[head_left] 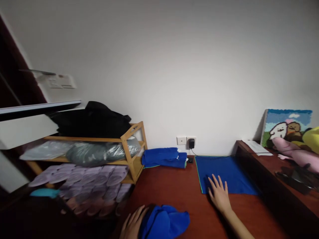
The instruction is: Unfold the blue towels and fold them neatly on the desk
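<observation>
My right hand (219, 196) has its fingers spread and palm down at the near-left edge of a flat blue cloth (231, 169) with green edging. Nothing is gripped in it. At the bottom of the view, my left hand (133, 224) curves its fingers around the left side of a crumpled blue cloth (166, 220). The lower part of that bundle is cut off by the frame. Against the wall lie rolled or folded blue cloths (163, 157) with small white tags, apart from both hands.
The brown wooden tabletop (171, 184) borders a raised ledge (289, 166) bearing papers, a pink plush toy (296, 152) and a fluffy picture (289, 126). A black plug (191, 143) trails a cable behind the flat cloth. Leftward stands a wooden rack (129, 152) with slippers and bags.
</observation>
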A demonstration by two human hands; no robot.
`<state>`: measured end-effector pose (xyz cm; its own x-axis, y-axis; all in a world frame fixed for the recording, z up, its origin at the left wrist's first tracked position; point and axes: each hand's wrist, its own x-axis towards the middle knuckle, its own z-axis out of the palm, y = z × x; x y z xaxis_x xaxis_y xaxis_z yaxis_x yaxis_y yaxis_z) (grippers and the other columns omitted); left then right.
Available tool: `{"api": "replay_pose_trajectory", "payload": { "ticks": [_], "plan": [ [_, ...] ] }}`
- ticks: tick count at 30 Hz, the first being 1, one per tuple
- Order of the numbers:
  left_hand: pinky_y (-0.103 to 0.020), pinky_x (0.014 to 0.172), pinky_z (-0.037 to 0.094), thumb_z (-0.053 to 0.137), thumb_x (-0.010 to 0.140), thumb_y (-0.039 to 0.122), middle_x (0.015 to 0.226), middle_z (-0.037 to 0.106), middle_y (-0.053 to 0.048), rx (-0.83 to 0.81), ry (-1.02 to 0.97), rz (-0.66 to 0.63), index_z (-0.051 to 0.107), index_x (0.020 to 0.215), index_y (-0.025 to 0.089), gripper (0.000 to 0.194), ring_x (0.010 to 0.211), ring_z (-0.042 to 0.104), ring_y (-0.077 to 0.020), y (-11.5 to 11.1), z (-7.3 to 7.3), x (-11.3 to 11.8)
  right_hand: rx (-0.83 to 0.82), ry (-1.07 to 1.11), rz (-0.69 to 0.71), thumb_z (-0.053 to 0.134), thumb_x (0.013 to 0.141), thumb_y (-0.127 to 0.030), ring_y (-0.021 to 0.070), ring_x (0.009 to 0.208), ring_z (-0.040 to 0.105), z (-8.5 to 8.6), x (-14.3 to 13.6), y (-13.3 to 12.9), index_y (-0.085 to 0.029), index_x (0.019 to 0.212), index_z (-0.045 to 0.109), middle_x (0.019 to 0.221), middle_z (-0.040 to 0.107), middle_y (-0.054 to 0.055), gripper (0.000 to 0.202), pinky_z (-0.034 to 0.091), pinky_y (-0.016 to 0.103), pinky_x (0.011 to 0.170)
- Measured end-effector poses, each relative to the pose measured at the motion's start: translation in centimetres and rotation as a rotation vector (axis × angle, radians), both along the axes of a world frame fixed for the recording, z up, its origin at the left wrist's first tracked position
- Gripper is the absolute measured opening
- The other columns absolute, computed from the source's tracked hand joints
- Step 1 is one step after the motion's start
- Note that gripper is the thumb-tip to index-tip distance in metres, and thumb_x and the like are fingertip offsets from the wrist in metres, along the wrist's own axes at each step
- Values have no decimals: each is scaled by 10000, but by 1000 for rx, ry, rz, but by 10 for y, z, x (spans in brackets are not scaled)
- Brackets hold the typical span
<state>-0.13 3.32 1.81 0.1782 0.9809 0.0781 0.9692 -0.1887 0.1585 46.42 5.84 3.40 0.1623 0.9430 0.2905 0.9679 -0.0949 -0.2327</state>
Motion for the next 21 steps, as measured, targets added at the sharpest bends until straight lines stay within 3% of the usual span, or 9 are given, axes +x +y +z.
{"api": "replay_pose_trajectory", "payload": {
  "ticks": [3, 5, 6, 8, 10, 14, 18, 21],
  "plan": [
    [-405, 1273, 242, 320, 896, 36, 1629, 413, 54, 7, -22, -27, 437, 1531, 357, 722, 1484, 383, -137, -8, 9, 5, 20, 150, 375, 449, 961, -361, 292, 1419, 439, 12, -62, -38, -313, 1400, 592, 1522, 526, 64, 464, 312, 502, 1203],
    [-409, 1273, 240, 323, 897, 31, 1621, 432, 50, 2, -38, -26, 451, 1525, 359, 720, 1479, 388, -135, -10, 12, 7, -64, 223, 641, 549, 923, -369, 265, 1325, 525, 12, -107, -64, -345, 1405, 571, 1459, 577, 45, 483, 400, 422, 1139],
    [-413, 1274, 233, 323, 900, 32, 1619, 438, 46, 3, -45, -22, 459, 1522, 353, 713, 1479, 386, -136, -11, 13, 7, -93, 234, 703, 585, 903, -357, 260, 1289, 547, 9, -126, -75, -355, 1402, 565, 1425, 599, 38, 499, 424, 406, 1110],
    [-417, 1275, 221, 330, 910, 41, 1615, 446, 36, 9, -61, -17, 476, 1513, 340, 689, 1479, 384, -139, -13, 14, 8, -89, 231, 694, 580, 902, -289, 255, 1202, 589, -1, -157, -94, -338, 1337, 609, 1317, 655, 43, 438, 460, 399, 1057],
    [-420, 1267, 229, 344, 944, 83, 1599, 473, 21, 30, -84, -17, 502, 1496, 332, 626, 1468, 401, -148, -14, 14, 10, -53, 250, 606, 485, 936, -216, 244, 1103, 628, -13, -169, -108, -289, 1221, 663, 1199, 689, 66, 344, 491, 387, 1001],
    [-459, 1229, 278, 388, 1021, 278, 1524, 567, -39, 106, -128, -5, 596, 1416, 295, 447, 1418, 478, -200, -16, 15, 16, -75, 391, 411, 402, 970, -262, 230, 997, 682, -16, -142, -127, -244, 1097, 665, 1096, 698, 90, 293, 525, 339, 911],
    [-483, 1238, 238, 405, 1021, 341, 1490, 599, -76, 126, -221, -9, 653, 1343, 247, 417, 1426, 473, -221, -17, 23, 19, -33, 516, 230, 374, 976, -402, 259, 1005, 688, 7, -72, -153, -245, 1026, 666, 1048, 720, 110, 335, 522, 363, 930],
    [-493, 1257, 187, 394, 1023, 387, 1495, 595, -73, 34, -351, -25, 686, 1288, 238, 421, 1454, 436, -226, -20, 34, 17, 48, 491, 120, 376, 943, -495, 273, 956, 680, 23, -14, -175, -247, 954, 669, 993, 712, 116, 385, 533, 388, 903]
  ]
}}
